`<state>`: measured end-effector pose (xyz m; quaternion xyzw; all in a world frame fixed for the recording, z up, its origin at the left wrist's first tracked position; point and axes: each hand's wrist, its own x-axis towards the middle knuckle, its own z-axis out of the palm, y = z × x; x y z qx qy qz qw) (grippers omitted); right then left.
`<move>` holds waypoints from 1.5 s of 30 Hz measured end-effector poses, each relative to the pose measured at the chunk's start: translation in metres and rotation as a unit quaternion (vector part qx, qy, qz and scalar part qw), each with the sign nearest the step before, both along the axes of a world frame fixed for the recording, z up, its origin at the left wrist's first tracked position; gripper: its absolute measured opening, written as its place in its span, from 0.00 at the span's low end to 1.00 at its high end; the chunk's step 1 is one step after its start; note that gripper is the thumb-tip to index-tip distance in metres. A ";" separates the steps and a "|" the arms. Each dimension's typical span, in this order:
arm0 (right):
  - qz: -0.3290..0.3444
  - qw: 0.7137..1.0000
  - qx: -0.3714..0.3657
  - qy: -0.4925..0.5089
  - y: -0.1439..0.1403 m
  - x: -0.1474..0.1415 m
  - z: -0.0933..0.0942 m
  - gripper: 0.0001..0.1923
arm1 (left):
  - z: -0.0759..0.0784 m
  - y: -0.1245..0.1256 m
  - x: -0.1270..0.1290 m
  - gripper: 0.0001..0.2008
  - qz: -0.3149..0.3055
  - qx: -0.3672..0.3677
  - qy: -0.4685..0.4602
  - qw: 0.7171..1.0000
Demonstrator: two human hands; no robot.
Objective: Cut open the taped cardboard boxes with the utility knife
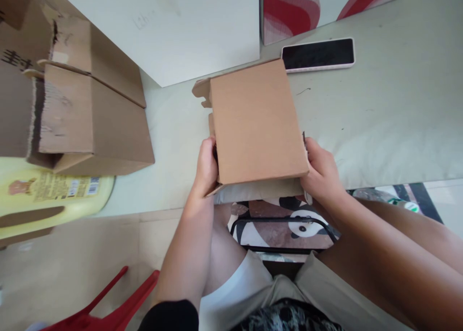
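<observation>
A small brown cardboard box [255, 121] lies at the near edge of the pale table [379, 118], its plain top panel facing up and a tab sticking out at its far left corner. My left hand [206, 169] grips the box's near left corner, thumb against the side. The near right corner is held by my right hand [321, 172], fingers wrapped around the edge. Both hands hold the box over the table's edge, above my lap.
A larger open cardboard carton [87, 104] stands at the left with a yellow jug [47, 193] below it. A black phone [318, 54] lies behind the box. A white board [173, 27] and a red-patterned panel [292, 7] stand at the back. Red chair legs [108, 304] show bottom left.
</observation>
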<state>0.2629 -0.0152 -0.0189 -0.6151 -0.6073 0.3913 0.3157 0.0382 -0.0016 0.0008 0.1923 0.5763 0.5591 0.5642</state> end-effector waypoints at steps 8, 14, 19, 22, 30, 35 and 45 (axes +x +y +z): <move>-0.002 1.000 -0.006 -0.001 0.001 0.000 0.001 0.06 | 0.001 0.001 0.001 0.18 0.011 -0.003 0.000 1.000; -0.002 1.000 -0.010 -0.001 0.001 -0.001 0.001 0.06 | 0.000 0.001 0.000 0.18 0.005 -0.013 -0.007 1.000; 0.000 1.000 0.000 -0.003 0.001 -0.001 0.001 0.06 | 0.001 0.001 0.001 0.17 -0.005 -0.011 -0.006 1.000; 0.000 1.000 0.000 -0.003 0.001 -0.001 0.000 0.07 | 0.000 0.001 0.001 0.17 -0.003 -0.012 -0.002 1.000; 0.000 1.000 -0.013 -0.004 0.001 -0.001 0.003 0.08 | 0.001 0.001 0.001 0.17 -0.003 0.003 -0.001 1.000; -0.001 1.000 -0.012 -0.009 0.001 -0.001 0.002 0.07 | 0.004 0.002 0.003 0.17 0.004 -0.015 -0.006 1.000; -0.001 1.000 0.003 -0.003 0.001 -0.001 0.000 0.07 | 0.003 0.001 0.002 0.17 0.002 0.000 -0.015 1.000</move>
